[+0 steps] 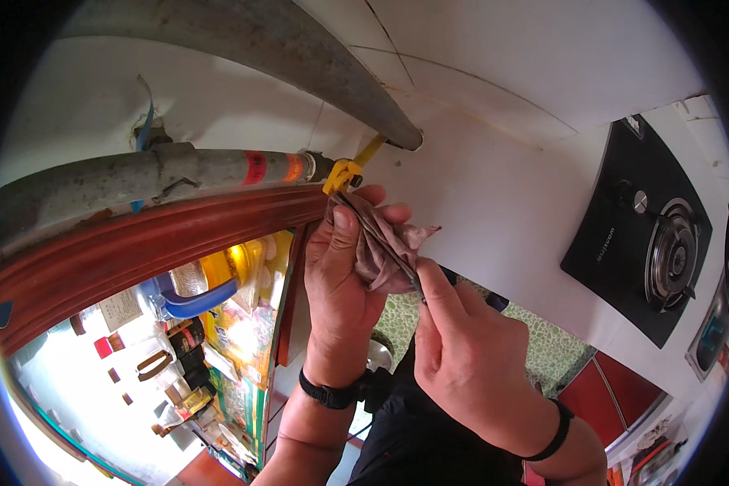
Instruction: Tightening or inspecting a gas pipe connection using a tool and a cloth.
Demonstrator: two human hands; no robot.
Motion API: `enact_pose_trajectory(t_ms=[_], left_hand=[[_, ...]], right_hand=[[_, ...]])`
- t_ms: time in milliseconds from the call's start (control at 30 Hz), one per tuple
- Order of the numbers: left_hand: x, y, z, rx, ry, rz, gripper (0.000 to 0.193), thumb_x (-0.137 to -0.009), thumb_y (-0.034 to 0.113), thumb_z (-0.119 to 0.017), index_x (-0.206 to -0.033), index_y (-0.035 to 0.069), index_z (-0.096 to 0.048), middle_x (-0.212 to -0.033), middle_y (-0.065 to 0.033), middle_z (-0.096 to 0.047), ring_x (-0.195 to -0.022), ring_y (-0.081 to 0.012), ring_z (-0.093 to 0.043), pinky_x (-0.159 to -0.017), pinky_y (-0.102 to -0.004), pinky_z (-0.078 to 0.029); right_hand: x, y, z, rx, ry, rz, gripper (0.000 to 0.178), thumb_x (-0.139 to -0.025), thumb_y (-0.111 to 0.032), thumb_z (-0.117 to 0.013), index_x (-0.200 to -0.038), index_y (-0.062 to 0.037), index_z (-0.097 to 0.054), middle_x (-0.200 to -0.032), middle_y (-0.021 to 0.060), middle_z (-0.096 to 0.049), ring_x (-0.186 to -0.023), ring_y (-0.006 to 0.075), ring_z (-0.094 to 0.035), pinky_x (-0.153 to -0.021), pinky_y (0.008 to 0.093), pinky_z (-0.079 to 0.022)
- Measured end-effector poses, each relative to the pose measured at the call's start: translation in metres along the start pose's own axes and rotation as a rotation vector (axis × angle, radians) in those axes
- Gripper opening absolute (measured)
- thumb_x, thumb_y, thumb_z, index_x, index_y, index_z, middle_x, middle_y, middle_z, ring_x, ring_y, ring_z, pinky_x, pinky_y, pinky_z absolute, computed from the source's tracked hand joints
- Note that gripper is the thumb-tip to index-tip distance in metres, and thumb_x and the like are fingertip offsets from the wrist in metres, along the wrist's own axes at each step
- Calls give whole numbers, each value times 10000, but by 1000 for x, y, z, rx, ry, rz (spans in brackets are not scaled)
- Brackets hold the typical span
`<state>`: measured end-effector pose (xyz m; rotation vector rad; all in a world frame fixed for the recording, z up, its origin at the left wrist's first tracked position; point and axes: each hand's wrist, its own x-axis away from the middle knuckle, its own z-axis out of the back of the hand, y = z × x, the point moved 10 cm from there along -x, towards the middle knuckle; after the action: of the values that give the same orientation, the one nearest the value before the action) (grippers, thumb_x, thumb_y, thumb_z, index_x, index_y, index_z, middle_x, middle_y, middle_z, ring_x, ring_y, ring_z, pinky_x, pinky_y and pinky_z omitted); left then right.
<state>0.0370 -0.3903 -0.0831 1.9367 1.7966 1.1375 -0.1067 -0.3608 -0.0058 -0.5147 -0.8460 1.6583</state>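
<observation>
Up by the yellow-handled valve [342, 174] on the grey metal pipe [178, 172], your left hand [338, 279] bunches a crumpled brownish rag [385, 247], grip closed around it. Your right hand [462, 348] pinches a thin dark rod [381, 239] against the rag. Wiping looks underway, not finished.

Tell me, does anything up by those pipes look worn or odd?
The grey pipe looks grimy and speckled, with a blue strip dangling loose where it meets the wall. The cloth in the left hand is stained and crumpled. Nothing looks spilled.
</observation>
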Motion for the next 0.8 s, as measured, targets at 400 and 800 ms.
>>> enact_pose_trajectory(t_ms=[400, 800], left_hand=[[0, 38, 4, -670, 70, -291, 283, -1136, 309, -446, -1207, 42, -509, -1088, -200, -718, -832, -207, -716, -689, -312, -610], [12, 41, -2, -575, 85, -382, 174, -1115, 226, -503, -1114, 58, -550, -993, -177, -727, -760, -171, -680, -719, -315, -586]], right_hand=[[-8, 2, 12, 73, -32, -17, 422, -888, -53, -691, -1307, -89, -654, -737, 59, -596, -549, 257, -615, -480, 387, -472], [-4, 3, 7, 13, 25, -10, 397, -913, -87, -700, -1308, -91, -664, -747, 62, -596, -563, 250, -610, -511, 372, -479]])
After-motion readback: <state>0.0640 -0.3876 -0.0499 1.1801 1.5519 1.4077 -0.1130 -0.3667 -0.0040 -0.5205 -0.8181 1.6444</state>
